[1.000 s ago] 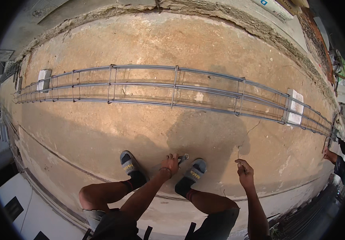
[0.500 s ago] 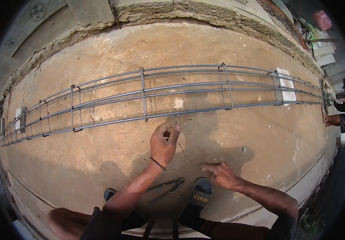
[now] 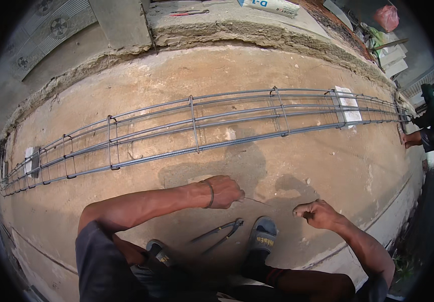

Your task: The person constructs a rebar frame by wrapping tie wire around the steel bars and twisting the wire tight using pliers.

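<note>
Left hand is closed in a loose fist, and its fingertips pinch the end of a thin wire that runs from it toward the right. On the wrist of this hand sits a thin bracelet. Right hand is also curled shut, with the knuckles up; the far end of the wire seems to point at it, but I cannot tell if this hand really holds the wire, because the wire is too thin to follow there. Both hands hang just above the concrete floor, and their shadows fall on it in front of them.

Below the left hand, between the two feet, a pair of pincers lies on the floor with its long handles pointing to the lower left. The right foot wears a grey sandal, just beside the head of the pincers; the other sandal is near the left knee.

Farther from the hands, a long rebar cage lies across the floor from left to right, made of long steel bars with square rings around them. A white block sits under the cage on the right side. At the far right edge another person is partly seen.
</note>
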### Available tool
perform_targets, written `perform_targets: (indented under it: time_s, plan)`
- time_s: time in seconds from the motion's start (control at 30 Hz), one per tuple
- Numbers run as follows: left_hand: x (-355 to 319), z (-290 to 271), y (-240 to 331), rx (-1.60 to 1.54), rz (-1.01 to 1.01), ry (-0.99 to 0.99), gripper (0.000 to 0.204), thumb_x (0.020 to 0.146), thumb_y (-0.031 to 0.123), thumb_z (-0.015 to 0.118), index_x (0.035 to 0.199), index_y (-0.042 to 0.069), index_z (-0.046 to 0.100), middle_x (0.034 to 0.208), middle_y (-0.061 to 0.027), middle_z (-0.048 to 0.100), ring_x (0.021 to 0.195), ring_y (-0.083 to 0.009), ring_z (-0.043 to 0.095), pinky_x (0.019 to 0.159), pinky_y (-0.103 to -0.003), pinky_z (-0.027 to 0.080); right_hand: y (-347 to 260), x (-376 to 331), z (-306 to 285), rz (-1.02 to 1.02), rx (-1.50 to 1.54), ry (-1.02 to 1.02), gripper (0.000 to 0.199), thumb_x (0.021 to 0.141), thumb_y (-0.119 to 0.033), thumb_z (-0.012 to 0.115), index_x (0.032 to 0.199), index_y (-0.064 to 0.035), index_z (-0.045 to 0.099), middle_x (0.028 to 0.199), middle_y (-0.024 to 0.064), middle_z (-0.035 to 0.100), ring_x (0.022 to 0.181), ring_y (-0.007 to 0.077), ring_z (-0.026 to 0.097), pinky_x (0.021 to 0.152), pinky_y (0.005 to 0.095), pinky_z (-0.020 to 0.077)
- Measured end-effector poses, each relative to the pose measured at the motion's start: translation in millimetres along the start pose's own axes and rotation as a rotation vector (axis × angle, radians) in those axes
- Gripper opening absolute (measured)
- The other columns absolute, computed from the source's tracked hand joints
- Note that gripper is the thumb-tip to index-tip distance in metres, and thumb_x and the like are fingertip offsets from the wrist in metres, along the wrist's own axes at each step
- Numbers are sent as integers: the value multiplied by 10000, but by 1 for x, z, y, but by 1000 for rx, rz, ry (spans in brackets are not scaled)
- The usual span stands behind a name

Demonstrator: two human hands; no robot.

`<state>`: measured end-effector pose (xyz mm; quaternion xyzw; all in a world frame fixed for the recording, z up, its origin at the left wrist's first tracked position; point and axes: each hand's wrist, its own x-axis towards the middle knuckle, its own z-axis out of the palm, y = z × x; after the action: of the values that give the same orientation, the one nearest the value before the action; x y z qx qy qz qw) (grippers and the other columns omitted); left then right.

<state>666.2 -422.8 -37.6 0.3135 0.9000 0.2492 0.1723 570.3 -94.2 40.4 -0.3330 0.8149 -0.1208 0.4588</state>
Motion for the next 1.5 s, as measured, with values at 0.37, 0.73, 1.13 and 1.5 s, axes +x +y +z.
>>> perform_targets:
  time_s: [0.37,0.73,1.13,1.5]
  plan:
    - [-27,-7,-31,161,212,193,300,810,146,661,1052,-27,628,940,-135,613,1023,-296,577,826,-407,516,-65,143,85,-214,775,80,206,963,-181,592,1063,-8,644,680,10,562,644,87,519,621,253,430]
    - [-25,-41,-134,546,22,533,235,844,143,603,1030,32,693,950,-178,663,964,-348,617,940,-426,444,-88,318,144,-245,994,921,221,939,-93,606,1122,15,666,782,17,623,717,70,537,649,221,429]
    - [-27,-52,-143,631,21,212,141,763,148,576,750,63,687,716,-160,652,728,-338,646,857,-410,453,-133,332,134,-231,1165,897,143,916,-103,636,980,18,677,854,30,587,730,104,533,641,261,427]
    - [-79,25,-93,424,-463,404,364,727,27,569,1078,-3,661,820,-142,648,828,-305,603,774,-398,443,-152,302,133,-363,612,1159,221,889,-81,629,1090,9,637,977,178,617,850,381,604,735,421,468]
